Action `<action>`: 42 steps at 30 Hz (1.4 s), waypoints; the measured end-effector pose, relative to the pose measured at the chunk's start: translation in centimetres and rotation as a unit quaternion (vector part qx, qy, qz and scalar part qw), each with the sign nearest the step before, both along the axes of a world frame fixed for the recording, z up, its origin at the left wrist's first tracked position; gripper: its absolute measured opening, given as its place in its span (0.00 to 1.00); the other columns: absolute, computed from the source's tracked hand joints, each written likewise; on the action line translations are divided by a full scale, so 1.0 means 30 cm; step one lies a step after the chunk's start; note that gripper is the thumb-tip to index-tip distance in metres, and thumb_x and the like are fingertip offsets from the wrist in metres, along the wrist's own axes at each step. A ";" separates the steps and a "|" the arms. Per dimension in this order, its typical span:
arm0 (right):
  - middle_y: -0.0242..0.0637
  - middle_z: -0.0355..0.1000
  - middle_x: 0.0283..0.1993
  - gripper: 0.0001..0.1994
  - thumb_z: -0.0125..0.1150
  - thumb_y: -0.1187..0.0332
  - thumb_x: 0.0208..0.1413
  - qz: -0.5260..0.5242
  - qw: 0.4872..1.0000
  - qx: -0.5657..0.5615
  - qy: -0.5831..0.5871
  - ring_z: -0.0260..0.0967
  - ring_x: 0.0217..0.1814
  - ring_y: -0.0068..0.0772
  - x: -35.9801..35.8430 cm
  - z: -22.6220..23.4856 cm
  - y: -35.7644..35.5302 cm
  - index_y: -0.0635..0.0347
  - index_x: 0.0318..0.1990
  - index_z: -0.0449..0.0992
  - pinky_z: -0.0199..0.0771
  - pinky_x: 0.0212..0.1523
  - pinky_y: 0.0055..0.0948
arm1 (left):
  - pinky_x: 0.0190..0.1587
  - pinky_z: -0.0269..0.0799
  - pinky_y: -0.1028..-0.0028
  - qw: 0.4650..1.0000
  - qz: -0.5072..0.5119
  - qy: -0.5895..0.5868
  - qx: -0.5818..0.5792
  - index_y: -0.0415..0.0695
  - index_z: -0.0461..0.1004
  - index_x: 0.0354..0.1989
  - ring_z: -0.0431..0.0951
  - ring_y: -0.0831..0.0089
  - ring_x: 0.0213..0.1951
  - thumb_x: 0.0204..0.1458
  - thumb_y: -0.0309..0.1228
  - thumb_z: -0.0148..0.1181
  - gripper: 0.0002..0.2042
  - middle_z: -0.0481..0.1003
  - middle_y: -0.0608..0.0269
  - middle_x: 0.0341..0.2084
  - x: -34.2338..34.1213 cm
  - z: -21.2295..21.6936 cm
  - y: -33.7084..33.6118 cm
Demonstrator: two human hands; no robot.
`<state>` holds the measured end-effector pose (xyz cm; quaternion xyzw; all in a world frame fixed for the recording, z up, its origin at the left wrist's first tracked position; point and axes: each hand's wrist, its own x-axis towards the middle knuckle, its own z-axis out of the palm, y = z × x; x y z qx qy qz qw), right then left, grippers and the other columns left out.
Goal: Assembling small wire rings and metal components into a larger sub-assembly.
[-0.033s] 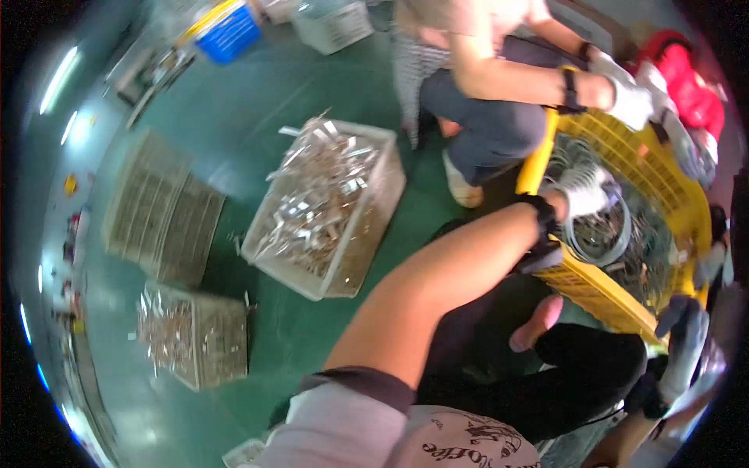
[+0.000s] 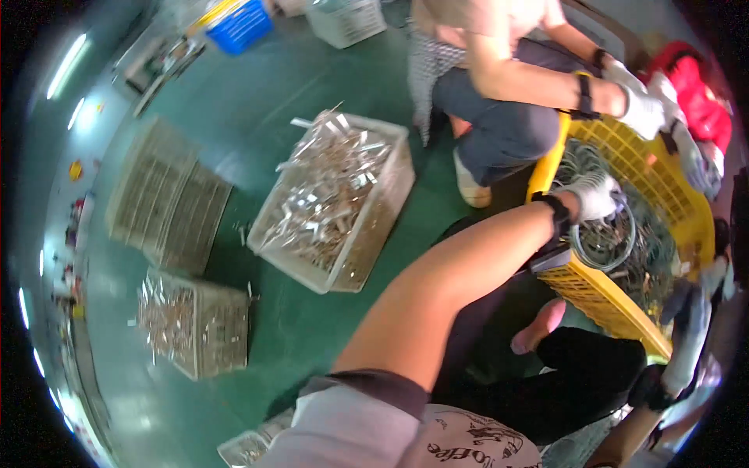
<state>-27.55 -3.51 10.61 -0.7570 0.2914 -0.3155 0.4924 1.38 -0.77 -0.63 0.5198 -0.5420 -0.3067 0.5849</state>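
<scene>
right hand [image 2: 687, 331] blurred, white tub [image 2: 355, 28] cropped

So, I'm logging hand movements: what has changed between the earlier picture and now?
The view shifted slightly: the large white strip-filled crate sits a little farther right and up in the picture. No hold visibly taken or released. The gloved left hand stays at the looped coil in the yellow basket; the co-worker remains beside it.

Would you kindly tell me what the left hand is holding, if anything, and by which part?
The left hand appears to grip a pale loop by its upper edge.
</scene>
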 end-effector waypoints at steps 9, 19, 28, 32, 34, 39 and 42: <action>0.28 0.73 0.30 0.16 0.54 0.54 0.58 0.078 0.985 0.143 0.055 0.63 0.21 0.14 0.320 -0.240 -0.134 0.58 0.41 0.75 0.61 0.21 0.13 | 0.43 0.73 0.64 0.906 0.154 -0.343 0.193 0.46 0.78 0.39 0.78 0.58 0.40 0.48 0.40 0.50 0.16 0.77 0.50 0.38 0.079 0.050 0.079; 0.31 0.73 0.28 0.21 0.52 0.53 0.59 0.122 0.972 0.173 0.106 0.68 0.23 0.19 0.303 -0.244 -0.137 0.65 0.41 0.76 0.67 0.26 0.19 | 0.43 0.72 0.63 0.915 0.181 -0.321 0.165 0.42 0.77 0.38 0.77 0.56 0.40 0.50 0.41 0.50 0.17 0.77 0.48 0.37 -0.019 0.093 0.056; 0.36 0.74 0.31 0.22 0.50 0.51 0.60 0.079 0.974 0.121 0.173 0.71 0.29 0.24 0.241 -0.143 -0.233 0.63 0.42 0.75 0.71 0.32 0.23 | 0.43 0.71 0.61 0.888 0.211 -0.367 0.177 0.39 0.77 0.36 0.77 0.54 0.40 0.51 0.42 0.50 0.18 0.76 0.45 0.37 0.131 0.180 0.078; 0.31 0.71 0.27 0.22 0.49 0.49 0.60 0.132 0.983 0.078 0.102 0.65 0.25 0.20 0.358 -0.243 -0.096 0.63 0.39 0.75 0.65 0.28 0.21 | 0.43 0.71 0.61 0.842 0.293 -0.378 0.251 0.38 0.76 0.36 0.77 0.53 0.40 0.52 0.43 0.49 0.19 0.76 0.44 0.37 0.357 0.071 0.284; 0.30 0.71 0.28 0.22 0.49 0.50 0.60 0.130 0.984 0.067 0.100 0.65 0.27 0.20 0.312 -0.239 -0.160 0.63 0.39 0.75 0.65 0.28 0.21 | 0.43 0.71 0.60 0.837 0.313 -0.376 0.245 0.37 0.76 0.36 0.76 0.53 0.40 0.52 0.43 0.49 0.19 0.75 0.43 0.37 0.408 0.127 0.334; 0.30 0.72 0.24 0.20 0.52 0.49 0.59 0.091 0.983 0.131 0.096 0.67 0.20 0.18 0.261 -0.254 -0.176 0.60 0.38 0.75 0.66 0.22 0.18 | 0.44 0.69 0.59 0.818 0.392 -0.299 0.296 0.37 0.76 0.35 0.75 0.48 0.40 0.53 0.48 0.50 0.23 0.75 0.41 0.35 0.512 0.103 0.583; 0.30 0.72 0.25 0.22 0.52 0.48 0.58 0.117 0.981 0.120 0.096 0.66 0.20 0.17 0.319 -0.250 -0.132 0.61 0.38 0.74 0.65 0.22 0.17 | 0.39 0.69 0.59 0.774 0.492 -0.279 0.284 0.35 0.75 0.39 0.76 0.51 0.34 0.53 0.50 0.52 0.25 0.76 0.43 0.33 0.647 -0.095 0.957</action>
